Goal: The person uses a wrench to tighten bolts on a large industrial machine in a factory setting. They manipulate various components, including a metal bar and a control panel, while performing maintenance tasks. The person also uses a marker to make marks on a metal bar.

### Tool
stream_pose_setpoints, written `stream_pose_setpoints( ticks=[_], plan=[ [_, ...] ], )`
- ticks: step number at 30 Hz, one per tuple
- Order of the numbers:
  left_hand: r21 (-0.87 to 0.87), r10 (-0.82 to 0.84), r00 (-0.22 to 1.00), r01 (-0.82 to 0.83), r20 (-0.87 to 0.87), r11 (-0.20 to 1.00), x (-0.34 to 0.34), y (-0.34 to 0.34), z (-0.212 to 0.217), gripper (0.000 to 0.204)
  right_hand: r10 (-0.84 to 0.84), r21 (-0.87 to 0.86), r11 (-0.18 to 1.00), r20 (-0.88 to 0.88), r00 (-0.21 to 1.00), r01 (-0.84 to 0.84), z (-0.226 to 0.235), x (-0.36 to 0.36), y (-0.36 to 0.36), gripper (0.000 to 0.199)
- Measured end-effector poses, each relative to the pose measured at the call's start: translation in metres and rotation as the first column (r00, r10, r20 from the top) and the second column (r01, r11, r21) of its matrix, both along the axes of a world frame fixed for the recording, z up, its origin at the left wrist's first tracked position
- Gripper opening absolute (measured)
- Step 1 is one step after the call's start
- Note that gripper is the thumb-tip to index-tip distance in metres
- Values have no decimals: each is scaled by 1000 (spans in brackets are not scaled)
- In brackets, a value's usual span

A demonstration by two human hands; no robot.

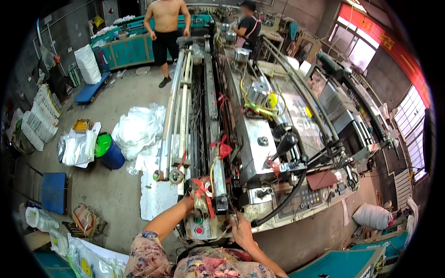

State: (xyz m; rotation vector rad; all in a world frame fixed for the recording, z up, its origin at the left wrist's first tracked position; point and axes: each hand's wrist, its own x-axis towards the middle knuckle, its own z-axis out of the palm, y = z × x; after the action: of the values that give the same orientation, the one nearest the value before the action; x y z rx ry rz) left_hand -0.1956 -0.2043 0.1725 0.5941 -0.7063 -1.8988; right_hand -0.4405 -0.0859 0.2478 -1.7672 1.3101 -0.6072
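1. At the near end of the long machine point(211, 111), the left hand point(189, 202) is placed by a red-wrapped metal fitting point(200, 202); its fingers are mostly hidden, so whether anything is gripped cannot be told.
2. Just to its right, the right hand point(243, 230) is curled narrowly beside the near end of a metal beam point(219, 180); whether a thin dark piece is held there cannot be made out.
3. Between the 2 hands, a control box point(209, 227) with 1 red and 1 green button is mounted; a button could be pressed by accident, and fingers could be pinched if parts were set moving.
4. Loose red ties point(223, 149) could be snagged if the rollers point(170, 111) were turned.
5. On the left floor, a blue bucket point(112, 157) is seen, bright green at its mouth; lining and contents cannot be told apart.
6. Farther left, bulging white sacks point(39, 123) are stacked, their contents hidden.
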Motion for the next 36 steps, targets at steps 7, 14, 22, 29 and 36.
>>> stream_pose_setpoints(
  ticks=[7,14,22,29,36],
  plan=[
    [-35,-19,999,18,-32,999,6,-5,-5,31,-122,67,991,84,989,117,-4,36,-17,20],
    [-68,-49,998,45,-50,997,-5,6,-7,29,-217,-202,952,92,972,232,-9,45,-21,23],
    [-102,-20,998,13,-67,995,-6,27,-9,27,-135,-154,978,41,990,140,-18,45,-25,26],
    [-195,-65,995,49,-75,979,-24,13,17,26,-170,-124,978,-7,985,167,-27,36,-21,22],
    [-145,-101,959,65,-264,987,-3,26,32,25,28,-167,986,52,998,-19,3,12,29,14]
  ],
)
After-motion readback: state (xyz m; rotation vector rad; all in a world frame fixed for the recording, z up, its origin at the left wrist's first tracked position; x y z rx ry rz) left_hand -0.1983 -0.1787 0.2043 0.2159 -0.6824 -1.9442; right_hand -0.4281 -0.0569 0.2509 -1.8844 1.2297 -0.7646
